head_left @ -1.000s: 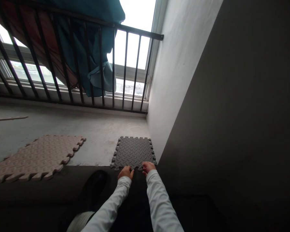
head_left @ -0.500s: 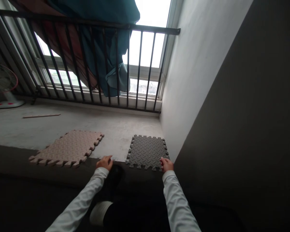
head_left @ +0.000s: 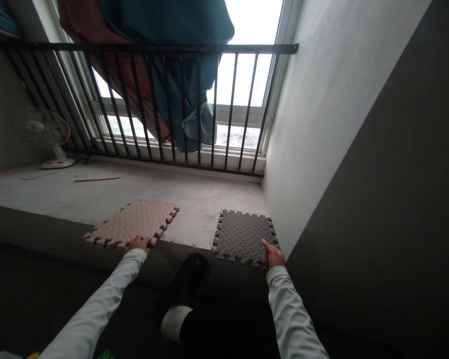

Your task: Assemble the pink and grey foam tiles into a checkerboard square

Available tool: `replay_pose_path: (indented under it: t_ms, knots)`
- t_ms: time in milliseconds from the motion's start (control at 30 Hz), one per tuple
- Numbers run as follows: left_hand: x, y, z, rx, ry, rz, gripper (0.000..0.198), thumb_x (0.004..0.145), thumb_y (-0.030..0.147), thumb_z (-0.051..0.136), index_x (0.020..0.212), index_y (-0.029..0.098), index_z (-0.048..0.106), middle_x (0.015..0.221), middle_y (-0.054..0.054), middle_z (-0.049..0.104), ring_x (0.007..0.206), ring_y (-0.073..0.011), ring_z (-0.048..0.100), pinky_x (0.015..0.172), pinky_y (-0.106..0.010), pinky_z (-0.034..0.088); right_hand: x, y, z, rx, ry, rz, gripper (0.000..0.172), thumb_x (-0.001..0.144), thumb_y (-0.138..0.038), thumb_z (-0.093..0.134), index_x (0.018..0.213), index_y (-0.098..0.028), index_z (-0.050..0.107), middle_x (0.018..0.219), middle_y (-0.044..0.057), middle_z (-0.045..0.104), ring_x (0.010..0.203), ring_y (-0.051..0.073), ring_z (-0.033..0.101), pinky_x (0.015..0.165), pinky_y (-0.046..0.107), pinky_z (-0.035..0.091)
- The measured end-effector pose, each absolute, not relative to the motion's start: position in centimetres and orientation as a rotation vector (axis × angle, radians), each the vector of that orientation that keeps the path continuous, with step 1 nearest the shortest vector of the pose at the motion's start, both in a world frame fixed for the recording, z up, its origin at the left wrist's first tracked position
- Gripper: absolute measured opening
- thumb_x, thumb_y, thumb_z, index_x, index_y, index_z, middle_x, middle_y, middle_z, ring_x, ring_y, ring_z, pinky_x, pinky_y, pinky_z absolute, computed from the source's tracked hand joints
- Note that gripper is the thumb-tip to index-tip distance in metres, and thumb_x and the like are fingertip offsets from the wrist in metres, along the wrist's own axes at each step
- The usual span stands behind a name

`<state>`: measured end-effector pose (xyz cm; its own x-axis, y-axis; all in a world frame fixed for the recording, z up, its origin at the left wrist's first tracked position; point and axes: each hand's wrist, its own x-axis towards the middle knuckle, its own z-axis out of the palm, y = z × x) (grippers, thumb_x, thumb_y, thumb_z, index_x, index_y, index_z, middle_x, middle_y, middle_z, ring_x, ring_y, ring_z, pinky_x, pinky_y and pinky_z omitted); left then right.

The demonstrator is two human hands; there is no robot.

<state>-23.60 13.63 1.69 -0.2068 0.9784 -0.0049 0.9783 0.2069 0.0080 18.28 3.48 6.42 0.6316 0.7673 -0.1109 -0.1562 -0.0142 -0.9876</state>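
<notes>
A pinkish-beige foam mat tile (head_left: pixel 134 219) with puzzle-cut edges lies on the pale ledge, its near edge reaching over the front. My left hand (head_left: pixel 138 243) is closed at its near right corner, the fingers partly hidden. To the right, a dark grey foam mat tile (head_left: pixel 243 234) of the same pattern lies beside the wall. My right hand (head_left: pixel 273 255) holds its near right corner, with the index finger stretched over the top and the other fingers curled at the edge. A strip of bare ledge separates the two tiles.
Behind the ledge (head_left: pixel 194 192) runs a black metal railing (head_left: pixel 149 48), with a teal and pink curtain (head_left: pixel 172 25) hanging at the window. A fan (head_left: pixel 39 127) and a thin strip (head_left: pixel 97 179) stand left. A wall (head_left: pixel 322 99) bounds the right; a dark shoe (head_left: pixel 192 271) is below.
My left hand has moved left from the gap between the tiles onto the pink tile's near corner. My right hand stays at the grey tile's corner, index finger now straighter. The view has shifted left.
</notes>
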Motion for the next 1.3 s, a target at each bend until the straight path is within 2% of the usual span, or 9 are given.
replay_pose_path:
  t_ms: [167,267,433,533,667,767,867,967,1300]
  knots:
    - [-23.0,14.4,2.2,2.007,2.384,-0.107,0.037,0.067,0.021,0.047,0.101,0.034,0.053,0.113,-0.004,0.046,0.104,-0.0229,0.04,0.08,-0.037,0.034,18.4,2.8,7.5,-1.312,-0.418,1.046,0.045,0.058,-0.039,0.059,0.043,-0.022,0.02,0.031,-0.011,0.018,0.026,0.004,0.019,0.025,0.02,0.015]
    - [-22.6,14.7,2.2,1.999,2.384,-0.109,0.037,0.067,0.02,0.047,0.102,0.032,0.053,0.112,-0.006,0.046,0.103,-0.0233,0.04,0.079,-0.037,0.035,18.4,2.7,7.8,-1.264,-0.326,1.059,0.046,0.055,-0.036,0.061,0.043,-0.021,0.02,0.03,-0.011,0.018,0.025,0.003,0.018,0.025,0.019,0.014]
    - [-22.1,14.9,2.7,1.902,2.43,-0.007,0.03,0.076,0.024,0.034,0.096,0.028,0.056,0.11,-0.008,0.048,0.101,-0.0235,0.043,0.077,-0.037,0.036,18.1,2.5,7.8,-1.234,-0.285,1.041,0.044,0.052,-0.034,0.063,0.044,-0.021,0.022,0.029,-0.012,0.021,0.025,0.003,0.019,0.025,0.019,0.014]
    - [-21.0,14.9,3.4,2.051,2.335,-0.004,0.027,0.076,0.026,0.037,0.095,0.028,0.056,0.117,-0.006,0.045,0.103,-0.0227,0.043,0.079,-0.037,0.036,18.0,2.5,7.9,-1.223,-0.274,1.027,0.044,0.052,-0.033,0.063,0.044,-0.021,0.021,0.028,-0.012,0.02,0.024,0.002,0.018,0.025,0.018,0.013]
    - [-17.0,14.3,4.1,2.387,2.033,-0.012,0.028,0.071,0.02,0.045,0.095,0.029,0.055,0.126,-0.002,0.039,0.113,-0.0197,0.037,0.087,-0.034,0.032,18.0,2.7,8.0,-1.231,-0.262,1.016,0.046,0.052,-0.034,0.064,0.044,-0.021,0.02,0.027,-0.012,0.019,0.023,0.002,0.018,0.024,0.017,0.012]
    - [-12.4,13.2,4.3,2.51,1.791,0.011,0.036,0.069,0.02,0.046,0.104,0.028,0.049,0.129,-0.002,0.036,0.119,-0.018,0.029,0.093,-0.036,0.028,17.9,2.8,8.0,-1.23,-0.264,1.023,0.045,0.052,-0.034,0.063,0.044,-0.021,0.021,0.027,-0.012,0.019,0.023,0.002,0.018,0.024,0.018,0.013]
    - [-7.5,12.1,4.3,2.548,1.614,0.053,0.041,0.071,0.022,0.044,0.111,0.025,0.043,0.13,-0.004,0.035,0.12,-0.0179,0.028,0.095,-0.039,0.027,18.0,2.8,7.8,-1.22,-0.286,1.039,0.045,0.053,-0.035,0.063,0.044,-0.021,0.021,0.027,-0.012,0.019,0.023,0.003,0.019,0.024,0.018,0.013]
    - [-3.1,11.0,4.3,2.561,1.482,0.105,0.039,0.071,0.022,0.044,0.11,0.023,0.043,0.13,-0.004,0.036,0.119,-0.0167,0.03,0.097,-0.035,0.027,18.3,2.5,7.5,-1.211,-0.276,1.051,0.046,0.051,-0.035,0.064,0.043,-0.021,0.021,0.027,-0.012,0.02,0.023,0.003,0.019,0.024,0.018,0.013]
    - [2.2,9.4,3.9,2.459,1.504,-0.019,0.043,0.074,0.024,0.038,0.117,0.019,0.037,0.133,-0.009,0.031,0.122,-0.02,0.024,0.095,-0.043,0.027,19.3,2.1,7.5,-1.233,-0.235,1.103,0.052,0.05,-0.04,0.064,0.043,-0.022,0.017,0.025,-0.012,0.018,0.021,0.003,0.019,0.024,0.019,0.015]
